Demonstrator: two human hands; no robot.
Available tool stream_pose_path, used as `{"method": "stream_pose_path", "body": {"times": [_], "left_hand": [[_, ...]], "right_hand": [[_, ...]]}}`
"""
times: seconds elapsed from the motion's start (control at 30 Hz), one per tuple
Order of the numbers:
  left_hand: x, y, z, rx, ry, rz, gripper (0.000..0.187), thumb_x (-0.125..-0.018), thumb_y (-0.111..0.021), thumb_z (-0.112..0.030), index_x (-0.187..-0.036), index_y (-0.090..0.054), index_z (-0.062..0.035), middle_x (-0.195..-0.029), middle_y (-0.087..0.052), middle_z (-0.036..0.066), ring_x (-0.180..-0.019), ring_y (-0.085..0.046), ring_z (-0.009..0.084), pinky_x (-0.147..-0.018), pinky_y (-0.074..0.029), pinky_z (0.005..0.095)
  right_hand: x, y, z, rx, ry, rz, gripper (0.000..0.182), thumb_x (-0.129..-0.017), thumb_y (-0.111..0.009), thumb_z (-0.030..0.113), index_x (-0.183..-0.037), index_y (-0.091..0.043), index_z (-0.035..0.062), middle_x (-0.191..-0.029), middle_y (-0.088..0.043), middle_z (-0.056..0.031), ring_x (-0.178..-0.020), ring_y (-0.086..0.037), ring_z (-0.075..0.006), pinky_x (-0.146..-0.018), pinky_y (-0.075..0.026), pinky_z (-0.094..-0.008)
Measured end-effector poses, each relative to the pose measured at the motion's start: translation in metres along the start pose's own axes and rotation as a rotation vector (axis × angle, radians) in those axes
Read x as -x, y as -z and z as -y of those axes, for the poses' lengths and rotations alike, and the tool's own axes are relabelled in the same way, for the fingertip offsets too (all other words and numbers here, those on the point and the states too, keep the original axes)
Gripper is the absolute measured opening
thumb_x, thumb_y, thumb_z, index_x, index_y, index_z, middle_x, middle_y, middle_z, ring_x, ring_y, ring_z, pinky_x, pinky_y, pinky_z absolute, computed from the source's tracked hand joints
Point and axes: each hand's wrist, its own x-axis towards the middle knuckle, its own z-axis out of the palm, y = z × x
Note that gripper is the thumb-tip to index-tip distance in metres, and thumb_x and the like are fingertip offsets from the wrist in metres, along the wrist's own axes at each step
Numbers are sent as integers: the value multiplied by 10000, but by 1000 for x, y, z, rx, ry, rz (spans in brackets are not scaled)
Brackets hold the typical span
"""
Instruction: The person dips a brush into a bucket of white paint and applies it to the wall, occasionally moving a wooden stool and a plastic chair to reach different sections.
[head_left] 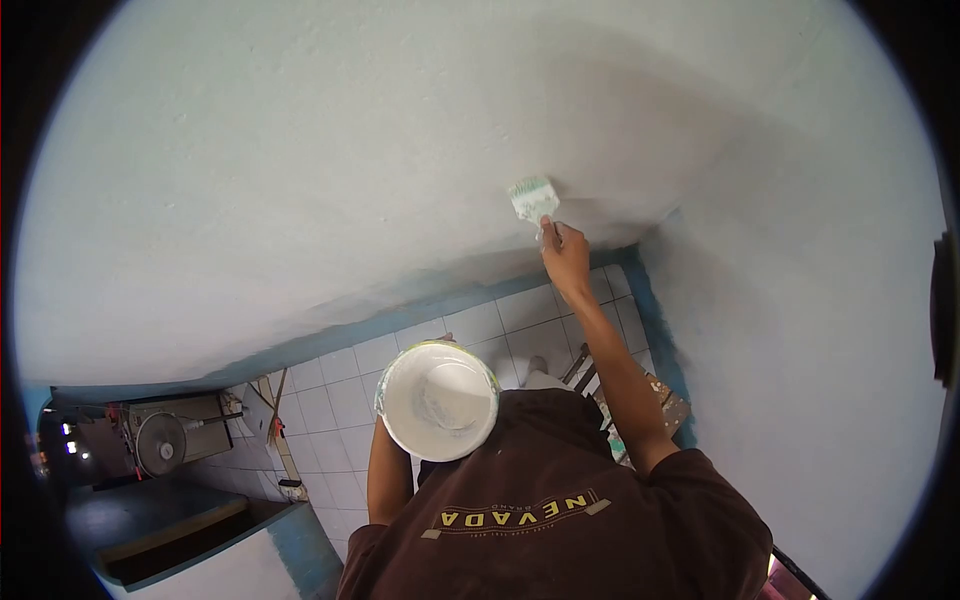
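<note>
My right hand is closed round the handle of a wide paintbrush, stretched forward to the wall. White and pale green paint coats the brush, and its bristles point up against the wall's surface. Close to my chest, my left hand holds a white paint bucket from beneath and behind. Only a bit of its fingers shows past the far rim; the rest is hidden by the bucket. Whitish paint lies inside, with smears on the walls.
A blue band runs along the wall's foot above white floor tiles. Another wall meets it on the right. A paint-spotted wooden stand is by my right arm. A fan stands at the lower left, beyond a low partition.
</note>
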Motion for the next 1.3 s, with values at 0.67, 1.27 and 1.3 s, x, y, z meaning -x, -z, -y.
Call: {"method": "stream_pose_path", "body": {"times": [0.67,1.27,1.3], "left_hand": [[0,-41,-21,-279,147,-231,222,-938,-722,-273,-1030,-709,-71,-849,-701,32,-757,-679,134,-667,-567,313],[-30,1,-17,-54,209,-99,199,-978,-666,-310,-929,-693,-119,-792,-693,11,-670,-657,115,-593,-546,308],[-28,-2,-16,-51,209,-100,199,-978,-666,-310,-929,-693,-119,-792,-693,11,-670,-657,115,-593,-546,308]], "right_hand": [[-16,-13,-33,-52,-214,171,531,-1049,-497,373,-716,-637,-17,-577,-611,-93,-480,-571,-200,-510,-461,-383],[-33,-48,-125,-30,-303,178,541,-1048,-493,434,-757,-627,-2,-585,-531,-38,-516,-505,-147,-482,-400,-325],[-27,-39,-99,-28,-304,180,541,-1048,-493,434,-757,-627,-2,-585,-531,-38,-516,-505,-147,-482,-400,-325]]}}
